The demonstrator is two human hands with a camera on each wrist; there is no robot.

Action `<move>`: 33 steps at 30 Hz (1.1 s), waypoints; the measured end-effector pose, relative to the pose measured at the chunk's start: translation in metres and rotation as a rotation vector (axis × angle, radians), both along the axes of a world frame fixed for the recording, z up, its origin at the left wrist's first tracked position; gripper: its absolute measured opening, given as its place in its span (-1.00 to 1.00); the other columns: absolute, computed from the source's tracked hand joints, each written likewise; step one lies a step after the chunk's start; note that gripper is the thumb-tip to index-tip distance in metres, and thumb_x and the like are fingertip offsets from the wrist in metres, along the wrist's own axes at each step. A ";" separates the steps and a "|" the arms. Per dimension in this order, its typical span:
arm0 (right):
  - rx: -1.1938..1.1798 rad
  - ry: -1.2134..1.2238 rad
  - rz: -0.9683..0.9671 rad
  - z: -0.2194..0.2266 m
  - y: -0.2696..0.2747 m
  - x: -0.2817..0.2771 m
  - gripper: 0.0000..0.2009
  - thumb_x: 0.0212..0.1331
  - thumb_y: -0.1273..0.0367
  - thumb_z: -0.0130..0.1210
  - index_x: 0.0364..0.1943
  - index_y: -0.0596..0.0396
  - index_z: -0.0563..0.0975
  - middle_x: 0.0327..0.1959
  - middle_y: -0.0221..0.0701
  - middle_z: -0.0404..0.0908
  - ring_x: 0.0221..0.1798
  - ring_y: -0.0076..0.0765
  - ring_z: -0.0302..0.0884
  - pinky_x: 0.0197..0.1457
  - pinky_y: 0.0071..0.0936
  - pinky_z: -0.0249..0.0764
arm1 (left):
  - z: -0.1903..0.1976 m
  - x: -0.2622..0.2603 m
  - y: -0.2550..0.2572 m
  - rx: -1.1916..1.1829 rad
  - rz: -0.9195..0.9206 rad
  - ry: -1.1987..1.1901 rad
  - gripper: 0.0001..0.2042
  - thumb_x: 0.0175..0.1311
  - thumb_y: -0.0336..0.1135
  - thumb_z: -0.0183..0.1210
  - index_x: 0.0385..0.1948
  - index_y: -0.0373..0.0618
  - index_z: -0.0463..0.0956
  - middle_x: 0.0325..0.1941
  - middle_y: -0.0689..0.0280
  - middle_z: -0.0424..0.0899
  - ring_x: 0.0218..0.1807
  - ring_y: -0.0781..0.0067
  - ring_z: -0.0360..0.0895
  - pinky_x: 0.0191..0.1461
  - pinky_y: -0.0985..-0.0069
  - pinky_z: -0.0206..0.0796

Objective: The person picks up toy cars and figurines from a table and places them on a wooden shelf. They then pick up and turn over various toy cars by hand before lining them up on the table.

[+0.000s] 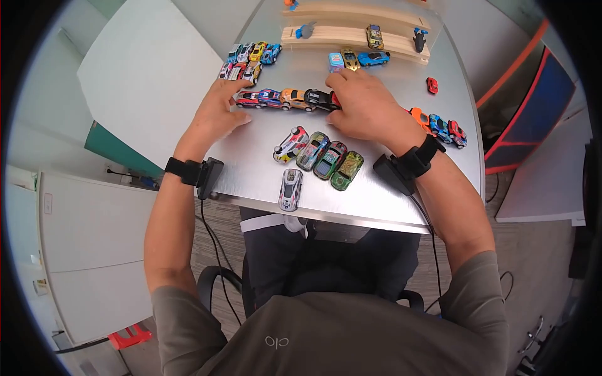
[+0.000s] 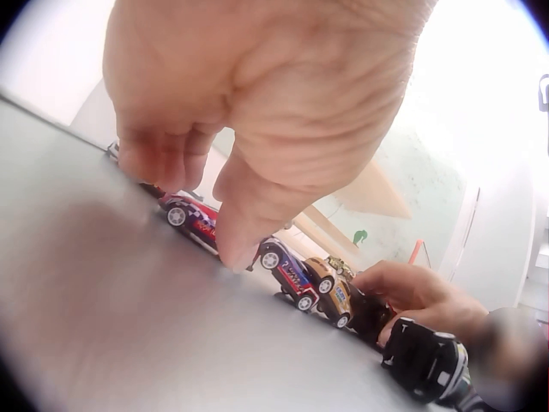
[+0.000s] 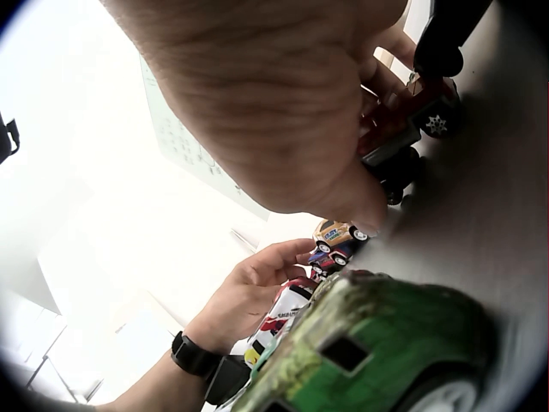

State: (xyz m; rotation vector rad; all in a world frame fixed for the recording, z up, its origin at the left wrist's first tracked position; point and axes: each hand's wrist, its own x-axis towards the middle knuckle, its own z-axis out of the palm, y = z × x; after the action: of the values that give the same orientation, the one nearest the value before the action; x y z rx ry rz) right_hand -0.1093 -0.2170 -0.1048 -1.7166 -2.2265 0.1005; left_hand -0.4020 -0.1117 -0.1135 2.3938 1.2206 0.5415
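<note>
The left hand [image 1: 216, 116] is held with thumb and fingers spread wide, a gap being left between them. Its fingertips are placed on the far side and its thumb on the near side of a red-and-blue toy car with chequered markings [image 2: 202, 225]; whether the car is touched cannot be told. The right hand [image 1: 364, 103] is curled about a dark red toy car with black wheels [image 3: 393, 127], which is largely covered in the head view.

Between the hands, a blue-and-red racing car [image 1: 269, 98], an orange car with dark windows [image 1: 297, 99] and a glossy black car [image 1: 319, 99] are lined up. The row's long axis is set across the table, end to end: its left end is nearer the left hand, and the black car is nearer the right.

Closer to the person, a silver-white car [image 1: 290, 190] is parked apart, just beside a slanted cluster of four patterned cars [image 1: 330, 160]. A block of bright cars [image 1: 253, 61] is packed beyond the left hand.

Farther out on the metal-topped table [image 1: 401, 200], a gold-and-black car [image 1: 374, 37] is borne by a pale wooden track [image 1: 338, 39], with a blue figure [image 1: 305, 30] near its left end.
</note>
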 end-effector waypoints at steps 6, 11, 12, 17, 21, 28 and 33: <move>0.077 0.017 -0.064 0.004 -0.014 0.015 -0.48 0.01 0.27 0.33 0.07 0.21 0.52 -0.01 -0.10 0.57 0.14 0.08 0.50 0.22 -0.04 0.42 | -0.003 -0.003 -0.001 -0.079 0.054 -0.055 -0.32 -0.06 -0.49 0.44 0.26 -0.09 0.50 0.02 0.31 0.49 -0.14 0.47 0.39 0.02 0.54 0.38; 0.089 0.012 -0.102 0.018 -0.032 0.031 -0.43 -0.04 0.26 0.38 0.10 0.20 0.53 0.01 -0.09 0.58 0.15 0.07 0.49 0.21 -0.09 0.43 | -0.009 -0.006 0.004 -0.100 0.066 -0.045 -0.31 -0.06 -0.50 0.45 0.27 -0.15 0.49 0.05 0.31 0.52 -0.16 0.52 0.39 -0.02 0.56 0.39; 0.098 0.013 -0.117 0.020 -0.036 0.034 -0.44 -0.05 0.26 0.39 0.09 0.19 0.55 0.01 -0.09 0.58 0.15 0.07 0.48 0.21 -0.11 0.43 | -0.010 -0.006 0.005 -0.100 0.060 -0.053 -0.31 -0.06 -0.50 0.45 0.27 -0.15 0.49 0.05 0.31 0.52 -0.16 0.52 0.39 -0.02 0.56 0.39; 0.142 0.114 -0.168 0.012 -0.053 0.061 -0.48 -0.07 0.29 0.38 0.05 0.18 0.58 0.01 -0.15 0.59 0.14 0.08 0.48 0.22 -0.12 0.43 | -0.014 -0.007 0.009 -0.135 0.081 -0.068 -0.35 -0.03 -0.52 0.44 0.24 -0.16 0.52 0.05 0.35 0.53 -0.17 0.56 0.37 -0.04 0.60 0.40; 0.151 0.210 -0.203 0.008 -0.057 0.080 -0.52 -0.07 0.32 0.37 0.03 0.15 0.60 0.00 -0.20 0.60 0.12 0.07 0.47 0.23 -0.16 0.42 | -0.015 -0.008 0.009 -0.140 0.081 -0.089 -0.36 -0.03 -0.55 0.43 0.24 -0.15 0.52 0.06 0.37 0.53 -0.17 0.56 0.37 -0.04 0.60 0.41; 0.078 0.153 -0.188 0.007 -0.059 0.077 -0.55 -0.08 0.34 0.37 -0.01 0.12 0.62 -0.03 -0.21 0.61 0.13 0.04 0.46 0.24 -0.17 0.42 | -0.015 -0.010 0.006 -0.284 0.089 -0.282 -0.44 0.00 -0.60 0.36 0.18 -0.16 0.58 -0.11 0.47 0.44 -0.17 0.64 0.35 -0.04 0.71 0.38; 0.014 0.068 -0.140 0.007 -0.056 0.063 -0.57 -0.07 0.34 0.39 -0.03 0.11 0.63 -0.04 -0.24 0.62 0.14 0.01 0.46 0.25 -0.17 0.41 | -0.019 -0.014 0.013 -0.333 0.116 -0.360 -0.48 0.00 -0.61 0.36 0.13 -0.19 0.61 -0.16 0.52 0.41 -0.23 0.70 0.34 -0.06 0.75 0.32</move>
State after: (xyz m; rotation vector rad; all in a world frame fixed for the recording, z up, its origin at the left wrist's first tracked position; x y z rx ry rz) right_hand -0.0459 -0.2727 -0.0981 -1.8283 -2.0478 0.1084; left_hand -0.4156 -0.0992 -0.1330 1.8627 1.1839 0.7067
